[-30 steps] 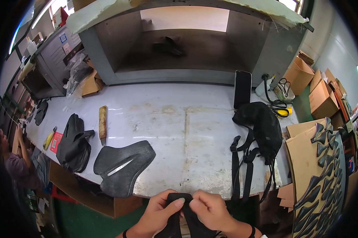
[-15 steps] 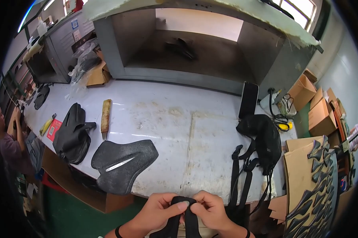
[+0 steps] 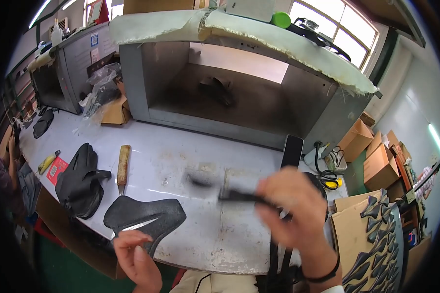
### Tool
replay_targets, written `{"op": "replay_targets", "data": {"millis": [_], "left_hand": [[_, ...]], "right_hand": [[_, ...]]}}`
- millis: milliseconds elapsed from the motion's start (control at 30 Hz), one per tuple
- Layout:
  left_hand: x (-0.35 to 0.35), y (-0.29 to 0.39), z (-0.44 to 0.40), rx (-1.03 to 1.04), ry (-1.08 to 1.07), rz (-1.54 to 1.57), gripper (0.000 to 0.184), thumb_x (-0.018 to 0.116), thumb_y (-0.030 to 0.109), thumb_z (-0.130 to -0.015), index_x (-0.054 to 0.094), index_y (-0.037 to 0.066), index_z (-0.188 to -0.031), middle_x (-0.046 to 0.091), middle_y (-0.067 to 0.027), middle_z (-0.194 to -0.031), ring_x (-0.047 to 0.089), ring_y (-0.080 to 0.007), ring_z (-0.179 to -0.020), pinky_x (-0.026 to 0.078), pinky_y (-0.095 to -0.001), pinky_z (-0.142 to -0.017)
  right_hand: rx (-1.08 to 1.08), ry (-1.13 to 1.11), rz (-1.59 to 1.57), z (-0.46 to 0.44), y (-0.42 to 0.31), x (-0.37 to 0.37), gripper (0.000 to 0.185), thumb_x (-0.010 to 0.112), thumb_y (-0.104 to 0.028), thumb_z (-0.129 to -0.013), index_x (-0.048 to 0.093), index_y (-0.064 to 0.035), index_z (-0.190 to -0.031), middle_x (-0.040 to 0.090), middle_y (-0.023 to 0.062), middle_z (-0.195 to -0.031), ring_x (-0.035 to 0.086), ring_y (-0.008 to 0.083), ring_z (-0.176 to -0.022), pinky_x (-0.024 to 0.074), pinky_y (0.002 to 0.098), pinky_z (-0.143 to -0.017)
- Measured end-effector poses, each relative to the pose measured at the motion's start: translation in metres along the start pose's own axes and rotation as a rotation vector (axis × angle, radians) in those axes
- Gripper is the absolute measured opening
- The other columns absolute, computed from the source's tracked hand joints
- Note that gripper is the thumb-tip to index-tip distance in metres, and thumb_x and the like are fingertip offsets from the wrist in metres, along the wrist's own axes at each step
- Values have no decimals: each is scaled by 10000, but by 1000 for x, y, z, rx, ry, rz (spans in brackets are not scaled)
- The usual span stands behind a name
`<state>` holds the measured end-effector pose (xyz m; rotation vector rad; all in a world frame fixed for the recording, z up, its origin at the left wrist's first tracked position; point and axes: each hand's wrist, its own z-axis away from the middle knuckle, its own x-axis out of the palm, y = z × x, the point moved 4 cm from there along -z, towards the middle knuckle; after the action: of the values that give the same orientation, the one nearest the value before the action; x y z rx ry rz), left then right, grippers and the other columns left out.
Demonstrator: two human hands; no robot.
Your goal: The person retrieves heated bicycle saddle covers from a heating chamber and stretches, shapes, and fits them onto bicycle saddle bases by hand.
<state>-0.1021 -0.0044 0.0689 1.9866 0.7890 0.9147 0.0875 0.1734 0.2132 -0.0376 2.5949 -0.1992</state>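
Note:
My right hand (image 3: 293, 207) is raised over the right part of the table (image 3: 205, 246), its fingers closed on a black strap (image 3: 242, 196) that is blurred by motion. A small dark blurred shape (image 3: 199, 179) shows left of the strap; I cannot make out what it is. My left hand (image 3: 136, 259) is at the table's front edge, fingers curled but apart, with nothing in it. Just behind it lies a flat black pad (image 3: 149, 215) with a pale slit. A black mesh bag (image 3: 315, 185) sits partly hidden behind my right hand.
A wooden-handled tool (image 3: 123, 166), a black folded piece (image 3: 83, 183) and a red card (image 3: 57, 168) lie on the left. A phone (image 3: 291, 152) stands before the grey open box (image 3: 181, 117). Shoe-shaped dark parts cover a cardboard sheet (image 3: 344, 227) at right. Another person stands far left.
My hands have parted. The right one has risen up and to the right with the strap; the left has let go and moved left. The view has shifted.

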Motion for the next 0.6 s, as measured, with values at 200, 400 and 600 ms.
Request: {"op": "replay_targets", "data": {"millis": [200, 400, 600], "left_hand": [[32, -17, 26, 252, -604, -472, 163, 650, 29, -806, 611, -12, -959, 596, -191, -895, 579, -359, -814, 483, -402, -732], [41, -36, 38, 316, -757, -590, 232, 669, 37, -752, 606, -19, -968, 601, -184, -947, 580, -378, -845, 487, -439, -727], [49, -40, 28, 304, -693, -677, 250, 677, 49, -751, 602, -16, -980, 592, -191, -963, 579, -372, -851, 488, -436, -733]], "right_hand": [[-174, -21, 646, -5, 161, 35, 184, 697, -35, -663, 598, -25, -818, 614, 103, -848, 595, 285, -827, 473, 383, -778], [206, -316, 838, 27, 254, 101, 209, 658, -221, -813, 633, -49, -930, 629, 111, -936, 585, 293, -984, 426, 446, -931], [371, -239, 708, -1, 317, 164, 481, 585, -425, -870, 598, -29, -1142, 527, 203, -1247, 452, 369, -1232, 327, 487, -1060]]}}
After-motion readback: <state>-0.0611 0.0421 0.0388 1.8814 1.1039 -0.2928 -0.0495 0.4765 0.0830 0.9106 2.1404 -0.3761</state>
